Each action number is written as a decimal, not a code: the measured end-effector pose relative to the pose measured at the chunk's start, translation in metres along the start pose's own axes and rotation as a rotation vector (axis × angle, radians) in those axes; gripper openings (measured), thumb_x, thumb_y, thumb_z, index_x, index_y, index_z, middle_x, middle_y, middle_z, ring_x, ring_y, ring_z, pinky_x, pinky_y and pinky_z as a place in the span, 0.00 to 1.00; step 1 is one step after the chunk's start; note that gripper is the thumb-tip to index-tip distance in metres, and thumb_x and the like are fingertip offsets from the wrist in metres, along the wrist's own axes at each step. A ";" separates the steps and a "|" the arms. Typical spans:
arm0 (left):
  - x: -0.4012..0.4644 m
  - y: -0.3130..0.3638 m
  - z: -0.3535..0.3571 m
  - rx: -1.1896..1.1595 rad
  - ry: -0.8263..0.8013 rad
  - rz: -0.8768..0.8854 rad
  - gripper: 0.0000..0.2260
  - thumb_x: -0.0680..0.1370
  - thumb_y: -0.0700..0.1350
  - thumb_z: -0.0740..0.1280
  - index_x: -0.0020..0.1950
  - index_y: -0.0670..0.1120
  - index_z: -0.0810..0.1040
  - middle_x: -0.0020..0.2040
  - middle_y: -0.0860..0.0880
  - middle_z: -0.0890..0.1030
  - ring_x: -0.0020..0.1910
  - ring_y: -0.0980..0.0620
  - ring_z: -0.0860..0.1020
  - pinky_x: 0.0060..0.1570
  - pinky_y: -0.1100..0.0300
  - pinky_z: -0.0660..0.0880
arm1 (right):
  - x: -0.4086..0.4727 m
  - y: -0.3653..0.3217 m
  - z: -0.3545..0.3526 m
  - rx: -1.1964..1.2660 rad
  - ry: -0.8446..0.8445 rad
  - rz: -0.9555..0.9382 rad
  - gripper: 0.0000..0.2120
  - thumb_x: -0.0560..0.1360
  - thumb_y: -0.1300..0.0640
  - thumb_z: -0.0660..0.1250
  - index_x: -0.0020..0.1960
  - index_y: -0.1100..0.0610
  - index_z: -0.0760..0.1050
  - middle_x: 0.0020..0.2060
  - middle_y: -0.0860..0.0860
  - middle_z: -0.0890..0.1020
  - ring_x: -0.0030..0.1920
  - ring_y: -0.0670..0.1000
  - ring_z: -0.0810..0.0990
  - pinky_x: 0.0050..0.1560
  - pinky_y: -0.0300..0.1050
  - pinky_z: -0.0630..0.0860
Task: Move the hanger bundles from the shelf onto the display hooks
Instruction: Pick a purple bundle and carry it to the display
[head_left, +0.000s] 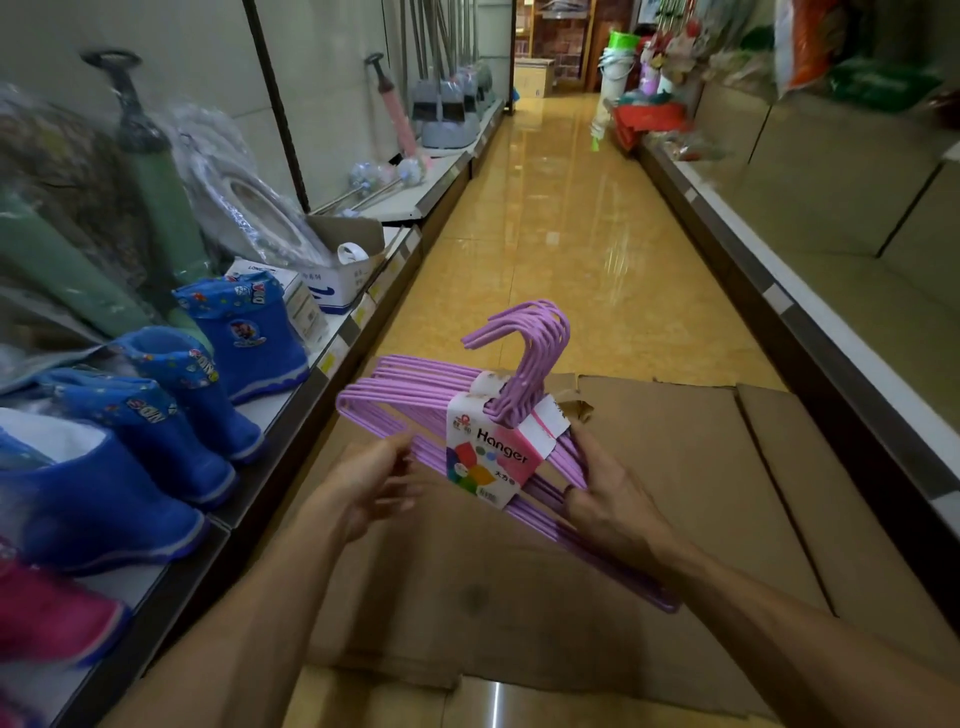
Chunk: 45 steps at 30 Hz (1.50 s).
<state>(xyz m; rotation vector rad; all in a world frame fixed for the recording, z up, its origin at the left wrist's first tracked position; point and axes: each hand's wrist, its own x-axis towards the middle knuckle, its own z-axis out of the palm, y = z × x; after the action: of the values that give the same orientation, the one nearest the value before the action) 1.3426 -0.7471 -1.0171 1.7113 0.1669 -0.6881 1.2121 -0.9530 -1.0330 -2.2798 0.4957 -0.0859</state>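
Down the middle of the aisle, I've got the purple hanger bundle (415, 410) up in front of me, held over flattened cardboard (675, 493) on the floor. My right hand (608, 493) has its fingers curled round the bundle's right-hand bars, just beside the paper label (491, 457) reading "Hanger". My left hand (371, 483) is at the lower left bars, fingertips touching them, fingers mostly straight, not wrapped round. The hooks (530, 338) point up and away from me, all stacked together. On my left, the shelf (291, 405) carries blue rubber boots (244, 332), a pink one nearest me, and a white box (343, 280) farther along. Right-side shelving is blurred.
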 end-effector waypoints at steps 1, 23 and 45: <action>-0.007 0.002 -0.003 0.061 -0.032 -0.025 0.14 0.81 0.54 0.64 0.53 0.43 0.76 0.50 0.43 0.79 0.47 0.44 0.79 0.51 0.51 0.77 | -0.002 -0.004 -0.005 0.045 -0.005 -0.024 0.38 0.70 0.55 0.64 0.72 0.29 0.54 0.57 0.44 0.79 0.53 0.50 0.80 0.54 0.56 0.80; 0.002 0.022 -0.022 -1.065 0.019 0.129 0.10 0.76 0.51 0.70 0.49 0.46 0.82 0.49 0.45 0.81 0.52 0.47 0.80 0.61 0.48 0.75 | 0.013 -0.027 -0.001 0.154 -0.063 -0.129 0.35 0.75 0.71 0.60 0.69 0.35 0.64 0.49 0.41 0.76 0.46 0.41 0.77 0.42 0.36 0.73; -0.208 0.261 -0.037 -1.110 0.003 0.028 0.09 0.79 0.48 0.63 0.42 0.46 0.75 0.36 0.48 0.79 0.33 0.48 0.81 0.51 0.54 0.77 | -0.070 -0.250 -0.217 0.034 0.083 0.012 0.38 0.67 0.63 0.58 0.71 0.33 0.61 0.54 0.42 0.81 0.55 0.54 0.79 0.54 0.62 0.78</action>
<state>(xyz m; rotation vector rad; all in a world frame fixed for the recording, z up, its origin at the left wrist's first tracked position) 1.3069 -0.7301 -0.6837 0.6455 0.4315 -0.4243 1.1826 -0.9223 -0.6972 -2.2469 0.5464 -0.1821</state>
